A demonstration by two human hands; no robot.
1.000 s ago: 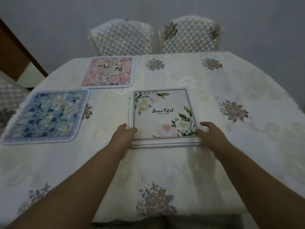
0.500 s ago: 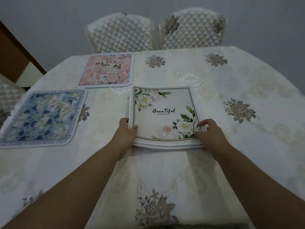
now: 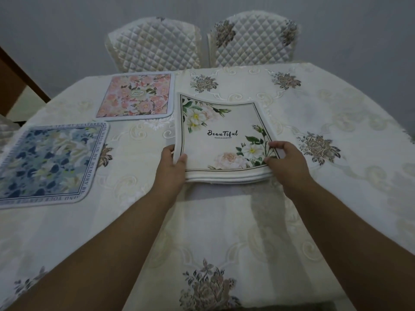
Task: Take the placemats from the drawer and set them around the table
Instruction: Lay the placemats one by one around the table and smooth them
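Lifting is the change: half a second ago the stack of white floral placemats (image 3: 221, 140) lay flat under the hands, and now its near edge is raised off the tabletop (image 3: 336, 122) while the far edge sags and curls. The left hand (image 3: 173, 163) grips the near-left corner, thumb on top and fingers underneath; the right hand (image 3: 284, 159) pinches the near-right corner the same way. Judging by this, the person is picking up the remaining mats to carry them to the next seat.

Two mats are already set: a blue floral placemat (image 3: 48, 161) at the left edge and a pink floral placemat (image 3: 137, 96) before the left of two quilted chairs (image 3: 155, 44). So the task looks partly done, with several places left.

The held stack shows three or four layered edges along its near side, soft and thick enough to bend without creasing. Its top mat is square with rounded corners, a thin dark border line, white and peach blooms and the word "Beautiful". The tablecloth (image 3: 213, 232) is cream, embossed with scrolls and grey-brown flowers.
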